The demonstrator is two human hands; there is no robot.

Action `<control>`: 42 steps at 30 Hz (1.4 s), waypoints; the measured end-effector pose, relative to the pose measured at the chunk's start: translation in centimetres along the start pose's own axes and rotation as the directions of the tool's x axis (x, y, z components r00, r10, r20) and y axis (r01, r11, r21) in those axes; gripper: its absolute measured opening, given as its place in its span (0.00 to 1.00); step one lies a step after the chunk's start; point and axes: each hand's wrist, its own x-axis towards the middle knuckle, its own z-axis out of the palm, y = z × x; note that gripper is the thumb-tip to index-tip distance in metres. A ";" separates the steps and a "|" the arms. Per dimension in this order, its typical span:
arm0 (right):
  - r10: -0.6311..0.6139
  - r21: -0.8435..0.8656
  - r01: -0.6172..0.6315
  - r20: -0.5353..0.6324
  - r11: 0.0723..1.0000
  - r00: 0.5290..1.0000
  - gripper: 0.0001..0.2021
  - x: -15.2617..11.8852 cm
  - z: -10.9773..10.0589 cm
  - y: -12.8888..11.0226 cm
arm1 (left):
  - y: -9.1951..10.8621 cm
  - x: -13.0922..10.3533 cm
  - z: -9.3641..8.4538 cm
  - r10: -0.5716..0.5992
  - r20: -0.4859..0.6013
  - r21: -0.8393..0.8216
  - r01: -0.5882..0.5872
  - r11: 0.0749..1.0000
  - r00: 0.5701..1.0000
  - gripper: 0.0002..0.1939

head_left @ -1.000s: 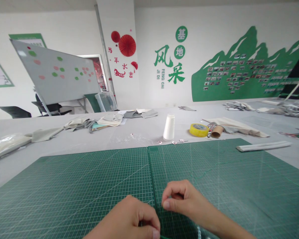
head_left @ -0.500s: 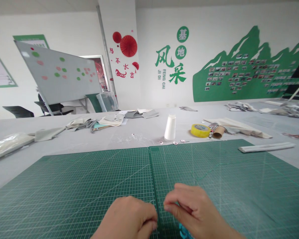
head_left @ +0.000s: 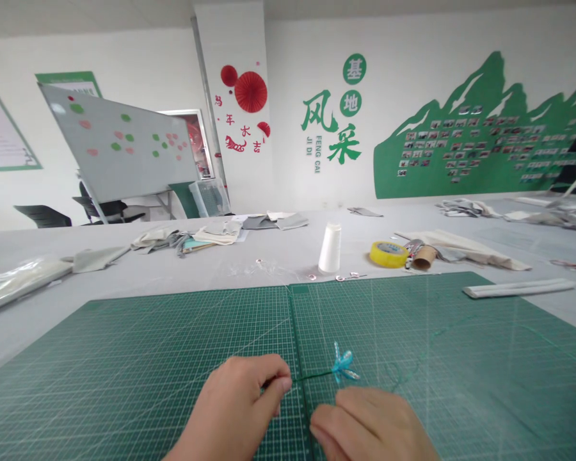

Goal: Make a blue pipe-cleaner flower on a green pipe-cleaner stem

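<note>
My left hand (head_left: 242,397) is pinched on a thin green stem, which runs right from its fingertips over the seam of the cutting mats. At the stem's far end is a small blue beaded flower (head_left: 344,363). My right hand (head_left: 369,422) is just below the flower, its fingers pressed together; what they hold, if anything, is hidden. Both hands are above the green cutting mats (head_left: 182,333). A thin green thread (head_left: 425,349) lies loosely curved on the right mat.
Behind the mats stand a white thread cone (head_left: 330,248), a yellow tape roll (head_left: 388,254) and a cardboard tube (head_left: 424,257). A rolled white cloth (head_left: 518,288) lies at the right mat edge. Fabric pieces (head_left: 216,232) and a plastic-wrapped bundle (head_left: 24,282) are further left.
The blue flower, earlier mostly hidden below my right hand, now shows above it. My left hand has moved slightly up and left, and my right hand has moved down.
</note>
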 end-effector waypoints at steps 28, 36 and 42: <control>0.423 0.533 -0.466 0.211 0.706 0.881 0.10 0.4 2.1 0.6 | -0.2 0.5 -0.4 0.084 0.270 -0.679 0.128 0.723 0.959 0.07; 0.416 0.672 -0.540 0.358 0.507 0.836 0.11 0.3 2.8 2.3 | 0.9 -0.1 -0.9 0.093 0.412 -0.597 0.191 0.779 0.906 0.06; 0.436 0.680 -0.618 0.453 0.395 0.777 0.11 0.4 2.6 2.4 | 1.4 -0.2 -1.1 0.079 0.455 -0.366 0.105 0.925 0.887 0.06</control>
